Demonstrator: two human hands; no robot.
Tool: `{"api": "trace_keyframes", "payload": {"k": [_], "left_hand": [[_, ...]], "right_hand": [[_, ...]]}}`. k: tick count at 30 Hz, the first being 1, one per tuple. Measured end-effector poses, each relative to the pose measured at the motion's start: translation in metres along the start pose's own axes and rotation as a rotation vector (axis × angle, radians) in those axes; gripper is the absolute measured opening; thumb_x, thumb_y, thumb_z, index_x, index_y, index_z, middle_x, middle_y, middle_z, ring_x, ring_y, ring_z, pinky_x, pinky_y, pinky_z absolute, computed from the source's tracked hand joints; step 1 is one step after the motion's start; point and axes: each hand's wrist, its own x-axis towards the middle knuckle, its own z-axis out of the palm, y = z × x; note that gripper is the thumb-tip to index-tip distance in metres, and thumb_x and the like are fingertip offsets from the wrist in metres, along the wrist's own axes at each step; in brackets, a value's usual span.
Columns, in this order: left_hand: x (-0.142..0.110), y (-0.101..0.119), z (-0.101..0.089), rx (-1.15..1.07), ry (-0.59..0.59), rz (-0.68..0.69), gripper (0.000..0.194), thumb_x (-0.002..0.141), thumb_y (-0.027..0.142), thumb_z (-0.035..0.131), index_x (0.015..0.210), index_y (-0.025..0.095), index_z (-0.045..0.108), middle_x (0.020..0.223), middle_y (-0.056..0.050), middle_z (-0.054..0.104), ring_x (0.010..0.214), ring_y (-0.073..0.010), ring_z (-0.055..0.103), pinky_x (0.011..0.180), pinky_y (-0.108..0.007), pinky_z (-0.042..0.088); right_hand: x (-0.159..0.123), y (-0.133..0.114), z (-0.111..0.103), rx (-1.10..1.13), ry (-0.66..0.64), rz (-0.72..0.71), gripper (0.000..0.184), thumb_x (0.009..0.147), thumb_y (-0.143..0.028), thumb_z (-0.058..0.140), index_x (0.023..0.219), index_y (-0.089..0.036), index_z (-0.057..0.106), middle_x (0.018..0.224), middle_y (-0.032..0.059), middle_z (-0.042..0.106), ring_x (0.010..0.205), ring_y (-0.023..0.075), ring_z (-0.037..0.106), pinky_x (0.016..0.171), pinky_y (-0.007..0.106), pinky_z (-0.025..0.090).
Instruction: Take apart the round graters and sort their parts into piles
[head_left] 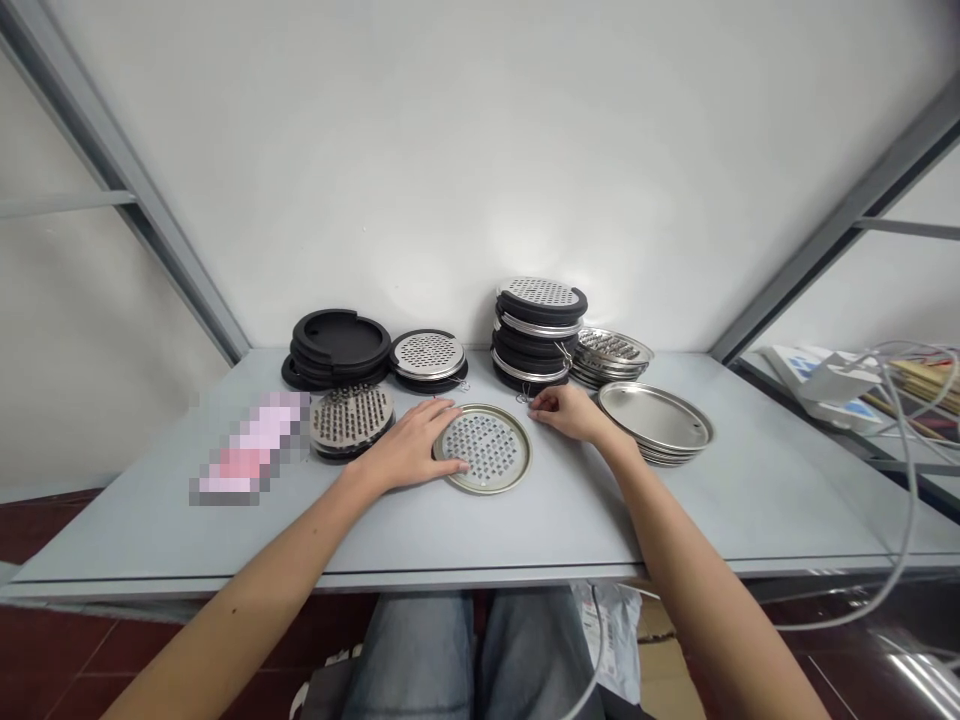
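My left hand (411, 445) lies over the left rim of a round metal grater disc (487, 450), thumb and fingers spread apart and touching it. The disc lies flat on the table, its raised edge facing up. My right hand (566, 412) is closed in a pinch at the foot of a tall stack of black-rimmed graters (536, 340). A small wire loop (523, 394) shows right beside its fingertips. I cannot make out whether the fingers hold it. Left of my left hand sits a grater with raised teeth (352, 418) on a black base.
Black plastic rings (341, 345) are stacked at the back left, beside a grater on a black holder (429, 358). On the right stand stacked metal trays (656, 418) and toothed metal discs (611, 350). A blurred pink item (251, 445) lies left. White cable (907, 500) hangs right.
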Motion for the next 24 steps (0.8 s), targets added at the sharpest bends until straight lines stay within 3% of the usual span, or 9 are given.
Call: {"api": "trace_keyframes", "payload": {"k": [4, 8, 11, 17, 24], "left_hand": [[0.000, -0.005, -0.001, 0.043, 0.059, -0.081, 0.069, 0.086, 0.059, 0.053, 0.137, 0.012, 0.046, 0.145, -0.017, 0.042, 0.137, -0.0299, 0.034, 0.112, -0.045, 0.031], [0.002, -0.001, -0.004, 0.012, 0.097, -0.013, 0.056, 0.087, 0.054, 0.054, 0.127, 0.015, 0.055, 0.133, -0.013, 0.055, 0.131, -0.0274, 0.043, 0.110, -0.042, 0.035], [0.002, 0.004, -0.006, -0.020, 0.051, 0.024, 0.059, 0.081, 0.056, 0.062, 0.126, 0.017, 0.055, 0.126, -0.011, 0.060, 0.127, -0.0292, 0.047, 0.107, -0.043, 0.038], [-0.002, 0.000, -0.003, -0.068, -0.082, -0.006, 0.090, 0.071, 0.065, 0.067, 0.142, 0.017, 0.040, 0.144, -0.015, 0.045, 0.134, -0.0340, 0.039, 0.110, -0.048, 0.033], [-0.002, -0.001, -0.001, -0.080, -0.185, -0.062, 0.091, 0.075, 0.069, 0.060, 0.146, 0.018, 0.035, 0.152, -0.015, 0.032, 0.141, -0.0333, 0.026, 0.115, -0.047, 0.026]], "right_hand": [[-0.002, -0.006, -0.001, 0.056, 0.029, -0.117, 0.012, 0.076, -0.027, 0.066, 0.078, -0.017, 0.072, 0.070, 0.0022, 0.069, 0.064, 0.0143, 0.058, 0.063, 0.025, 0.043], [-0.003, -0.016, 0.004, 0.145, 0.113, -0.197, 0.020, 0.079, -0.035, 0.063, 0.079, -0.018, 0.073, 0.070, 0.0017, 0.068, 0.063, 0.0138, 0.055, 0.061, 0.025, 0.042], [-0.004, -0.024, 0.011, 0.253, 0.118, -0.226, 0.023, 0.080, -0.037, 0.061, 0.080, -0.017, 0.072, 0.068, 0.0020, 0.067, 0.060, 0.0134, 0.054, 0.059, 0.025, 0.043], [-0.004, -0.034, 0.023, 0.407, 0.212, -0.266, 0.025, 0.082, -0.036, 0.061, 0.090, -0.015, 0.072, 0.080, 0.0066, 0.071, 0.070, 0.0169, 0.062, 0.064, 0.028, 0.049], [-0.009, -0.044, 0.023, 0.370, 0.169, -0.408, 0.018, 0.084, -0.031, 0.061, 0.089, -0.019, 0.074, 0.094, 0.0070, 0.070, 0.082, 0.0175, 0.064, 0.065, 0.027, 0.049]]}}
